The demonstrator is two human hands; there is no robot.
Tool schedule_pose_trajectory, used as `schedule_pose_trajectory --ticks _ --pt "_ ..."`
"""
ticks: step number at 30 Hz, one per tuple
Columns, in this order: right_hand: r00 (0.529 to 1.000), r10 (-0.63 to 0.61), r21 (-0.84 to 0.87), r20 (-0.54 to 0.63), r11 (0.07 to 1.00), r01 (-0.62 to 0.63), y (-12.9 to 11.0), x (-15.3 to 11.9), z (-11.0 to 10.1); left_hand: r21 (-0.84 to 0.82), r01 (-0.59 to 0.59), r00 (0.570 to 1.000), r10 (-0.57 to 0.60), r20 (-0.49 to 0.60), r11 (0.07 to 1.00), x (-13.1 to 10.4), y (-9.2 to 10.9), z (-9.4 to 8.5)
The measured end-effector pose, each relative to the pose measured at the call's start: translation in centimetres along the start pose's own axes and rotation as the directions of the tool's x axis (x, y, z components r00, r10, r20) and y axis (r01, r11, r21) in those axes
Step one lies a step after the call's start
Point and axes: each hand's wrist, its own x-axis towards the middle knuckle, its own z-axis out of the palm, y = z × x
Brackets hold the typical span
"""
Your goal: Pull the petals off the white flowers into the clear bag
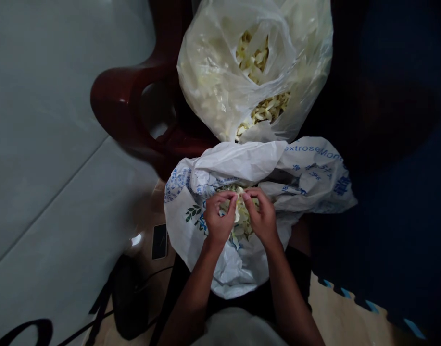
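Note:
Both hands meet over the open mouth of a white printed sack (234,274), which lies across the lap. My left hand (220,215) pinches a small pale petal-like piece (237,214) between thumb and forefinger. Close beside it, my right hand (260,214) has thumb and forefinger pressed together at the top of the same piece. Pale yellow-green pieces (244,228) lie in the sack under the hands. Beyond the sack stands a translucent plastic bag (209,81) holding many similar pieces (270,108).
A dark red chair (114,91) with a curved arm supports the plastic bag. On the floor at the left are a phone-like flat object (159,241), a black bag-like item (130,298) and cables. A dark blue mat (368,250) lies at the right.

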Motion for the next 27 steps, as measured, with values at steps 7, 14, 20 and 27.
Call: schedule_pose_trajectory --ticks 7,14,20,27 --pt "0.858 0.099 0.145 -0.504 0.989 -0.029 0.8 0.9 -1.8 -0.01 0.136 0.885 -0.126 -0.448 0.991 4.2 -0.9 -3.5" --pt "0.999 0.0 -0.149 -0.045 0.989 -0.006 0.4 0.6 -0.9 -0.029 0.246 0.968 -0.247 -0.044 0.969 1.7 -0.1 -1.3" --pt "0.999 -0.029 -0.07 -0.035 0.997 0.027 -0.6 0.0 0.2 -0.105 0.262 0.944 -0.232 0.235 0.959 -0.1 1.3 0.5" --pt "0.971 0.221 0.113 -0.085 0.971 -0.211 1.0 0.0 0.1 -0.256 0.382 0.905 -0.303 0.3 0.888 -0.2 1.1 0.6"
